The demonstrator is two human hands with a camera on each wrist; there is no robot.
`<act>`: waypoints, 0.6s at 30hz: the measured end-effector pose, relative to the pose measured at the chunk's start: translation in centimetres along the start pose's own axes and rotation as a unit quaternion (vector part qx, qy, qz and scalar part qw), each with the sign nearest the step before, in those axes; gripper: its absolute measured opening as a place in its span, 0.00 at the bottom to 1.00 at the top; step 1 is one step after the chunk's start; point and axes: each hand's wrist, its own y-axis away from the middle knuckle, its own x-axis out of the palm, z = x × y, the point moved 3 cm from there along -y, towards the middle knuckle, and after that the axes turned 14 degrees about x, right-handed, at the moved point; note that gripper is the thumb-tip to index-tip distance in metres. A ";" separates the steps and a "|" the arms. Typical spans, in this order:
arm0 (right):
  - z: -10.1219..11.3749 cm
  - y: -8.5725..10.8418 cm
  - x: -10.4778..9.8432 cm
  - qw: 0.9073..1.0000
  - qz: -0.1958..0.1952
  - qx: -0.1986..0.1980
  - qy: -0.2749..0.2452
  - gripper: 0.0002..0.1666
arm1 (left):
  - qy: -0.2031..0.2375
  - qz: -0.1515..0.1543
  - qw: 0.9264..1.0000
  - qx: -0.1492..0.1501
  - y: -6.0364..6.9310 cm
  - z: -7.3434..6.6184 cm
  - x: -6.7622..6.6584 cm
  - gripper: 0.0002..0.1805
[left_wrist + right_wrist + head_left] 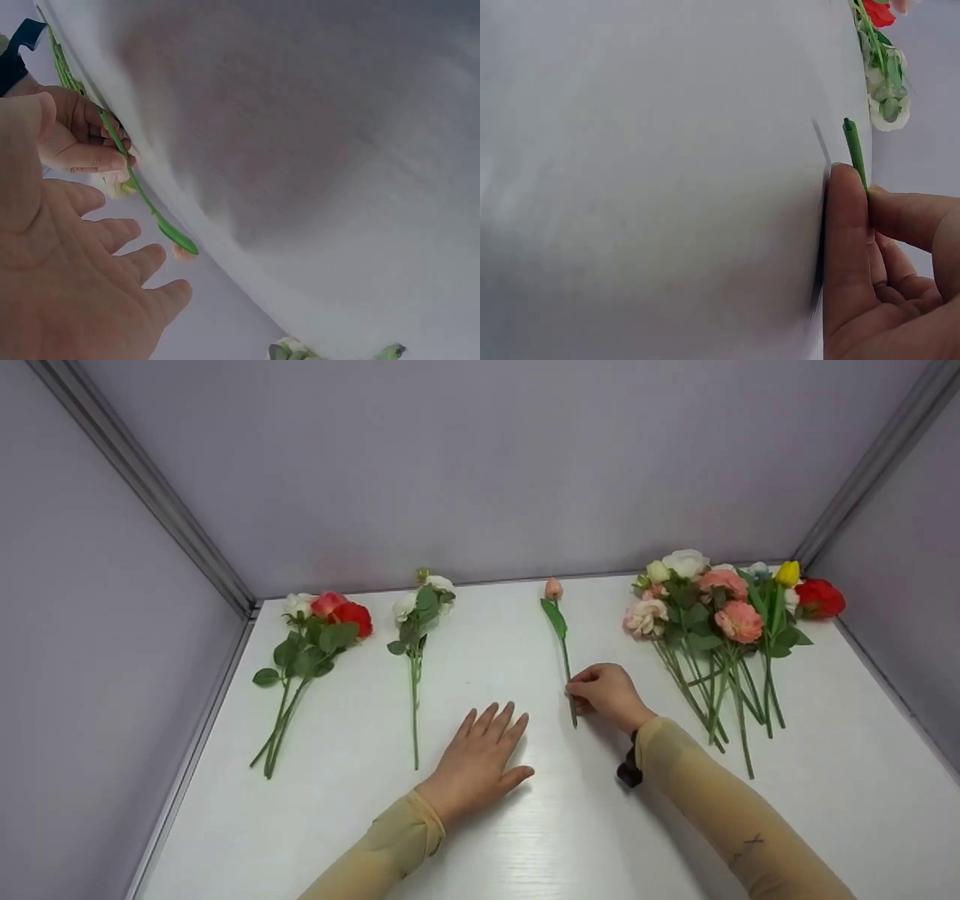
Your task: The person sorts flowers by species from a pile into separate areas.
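My right hand [611, 696] pinches the lower stem of a pink tulip [553, 589] between thumb and fingers. One green leaf [554, 619] stands out below the bloom, which points at the back wall. The stem's cut end [849, 129] pokes out past the fingertips in the right wrist view. My left hand [478, 761] lies palm down, low over the white table, with fingers spread and nothing in its grasp; whether it touches the surface I cannot tell. Left of it is a white rose stem [415, 690] with pale blooms.
At far left lie crossed stems with red and white flowers [351, 619]. A large heap of pink, white, red and yellow flowers [739, 621] spreads on the right of the white table [337, 840]. Grey panels [480, 472] close in the back and sides.
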 end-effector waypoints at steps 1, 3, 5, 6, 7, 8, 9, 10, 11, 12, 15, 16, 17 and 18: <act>0.0 -0.1 0.0 1.000 -0.005 0.002 0.002 0.11 | 0.002 -0.001 1.000 0.002 0.0 0.0 0.1 0.43; 0.1 -0.1 0.0 1.000 -0.011 0.003 0.010 0.11 | 0.010 -0.001 1.000 0.005 0.0 -0.1 0.1 0.43; 0.2 0.0 0.0 1.000 -0.016 0.002 0.017 0.11 | 0.016 0.001 1.000 0.008 0.0 -0.1 0.1 0.43; 0.3 0.0 0.0 1.000 -0.016 -0.001 0.024 0.11 | 0.019 0.001 1.000 0.009 -0.1 -0.2 0.1 0.43; 0.3 0.1 -0.1 0.999 -0.015 -0.004 0.030 0.11 | 0.021 0.001 1.000 0.010 -0.1 -0.2 0.1 0.43; 0.4 0.3 -0.1 0.999 -0.014 -0.008 0.034 0.11 | 0.024 0.001 1.000 0.011 -0.2 -0.3 0.1 0.43; 0.5 0.4 -0.3 0.999 -0.012 -0.013 0.038 0.11 | 0.024 0.002 1.000 0.013 -0.2 -0.4 0.0 0.43; 0.5 0.6 -0.5 0.999 -0.014 -0.018 0.041 0.12 | 0.025 0.001 1.000 0.016 -0.3 -0.5 0.0 0.42; 0.5 0.8 -0.7 0.999 -0.016 -0.024 0.043 0.12 | 0.027 -0.001 0.999 0.020 -0.5 -0.7 -0.1 0.42; 0.5 1.0 -1.1 0.998 -0.023 -0.030 0.047 0.12 | 0.028 -0.003 0.999 0.025 -0.6 -0.8 -0.1 0.42; 0.5 1.5 -2.8 0.997 -0.043 -0.051 0.047 0.13 | 0.030 -0.005 0.999 0.039 -1.1 -1.5 -0.5 0.41; 0.5 1.7 -3.6 0.996 -0.052 -0.056 0.043 0.14 | 0.031 -0.005 0.999 0.044 -1.3 -1.8 -0.6 0.41; 0.4 1.8 -4.4 0.996 -0.059 -0.060 0.042 0.14 | 0.032 -0.006 0.998 0.050 -1.6 -2.1 -0.7 0.41; 0.4 2.0 -5.4 0.995 -0.067 -0.064 0.040 0.15 | 0.032 -0.005 0.998 0.056 -1.8 -2.5 -0.9 0.41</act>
